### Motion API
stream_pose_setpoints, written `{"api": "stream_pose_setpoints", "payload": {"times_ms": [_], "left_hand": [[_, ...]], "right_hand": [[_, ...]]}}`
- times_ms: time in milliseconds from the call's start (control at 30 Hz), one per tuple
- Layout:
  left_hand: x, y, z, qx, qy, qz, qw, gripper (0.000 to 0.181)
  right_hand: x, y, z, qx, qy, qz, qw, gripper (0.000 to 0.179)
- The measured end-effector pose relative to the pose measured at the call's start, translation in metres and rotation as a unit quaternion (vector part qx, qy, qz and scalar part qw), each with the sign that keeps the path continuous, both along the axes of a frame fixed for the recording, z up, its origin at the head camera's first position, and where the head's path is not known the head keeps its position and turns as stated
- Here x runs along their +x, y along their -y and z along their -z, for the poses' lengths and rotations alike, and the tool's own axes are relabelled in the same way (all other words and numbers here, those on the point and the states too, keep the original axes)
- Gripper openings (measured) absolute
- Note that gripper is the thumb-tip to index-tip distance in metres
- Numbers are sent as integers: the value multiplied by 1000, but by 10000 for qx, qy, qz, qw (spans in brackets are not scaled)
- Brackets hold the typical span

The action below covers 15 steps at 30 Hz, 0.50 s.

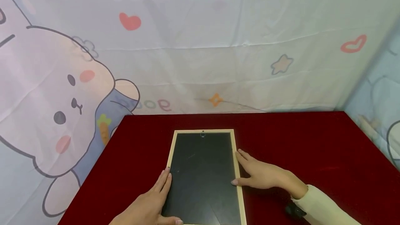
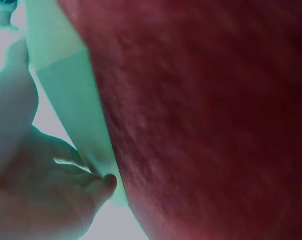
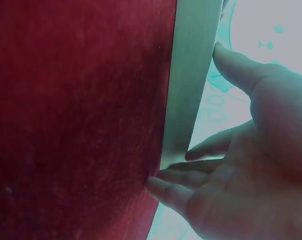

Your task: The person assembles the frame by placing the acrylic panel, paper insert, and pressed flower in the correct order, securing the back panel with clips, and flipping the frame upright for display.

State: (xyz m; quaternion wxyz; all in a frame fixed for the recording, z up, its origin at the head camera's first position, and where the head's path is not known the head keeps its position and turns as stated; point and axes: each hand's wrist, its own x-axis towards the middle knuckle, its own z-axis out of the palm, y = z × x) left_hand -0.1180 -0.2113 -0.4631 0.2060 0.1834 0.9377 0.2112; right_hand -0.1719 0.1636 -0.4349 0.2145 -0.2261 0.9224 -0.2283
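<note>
A picture frame (image 1: 203, 180) lies back side up, with a black backing board, a pale wooden border and a small metal hanger (image 1: 203, 135) at its far end. My left hand (image 1: 149, 200) rests along its left side, fingers straight and the thumb by the near edge. At the right side my right hand (image 1: 264, 174) touches the border with extended fingers, its thumb tip over the top of the wood. The left wrist view shows fingertips against the frame's outer side (image 2: 73, 105). Fingers meet the lower part of the wooden side (image 3: 188, 85) in the right wrist view.
A dark red cloth (image 1: 300, 141) covers the table under the frame. Behind it hangs a pale curtain (image 1: 200, 61) printed with hearts, stars and a cartoon animal. A small black object (image 1: 295, 210) sits by the right sleeve (image 1: 322, 206).
</note>
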Motion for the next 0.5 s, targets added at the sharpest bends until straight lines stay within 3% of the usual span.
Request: {"api": "stream_pose_setpoints", "payload": {"times_ms": [100,200,300,367,500], "left_hand": [[-3,-1,-7,754,317,-629,9947,118],[-9,0,-12,1656,496,-1405,9749,102],[-20,4,-11,2066,501,-1981,9569,88],[-29,8,-10,2138,661,-2222,9490,85],[-45,18,-6,2787,1391,-2216,9240,79]], "right_hand": [[3,1,0,134,-196,214,9995,102],[6,3,3,184,-320,345,9987,96],[8,4,8,-20,-265,475,9985,91],[8,4,10,-175,-198,551,9981,89],[6,7,14,-460,-195,571,9971,86]]}}
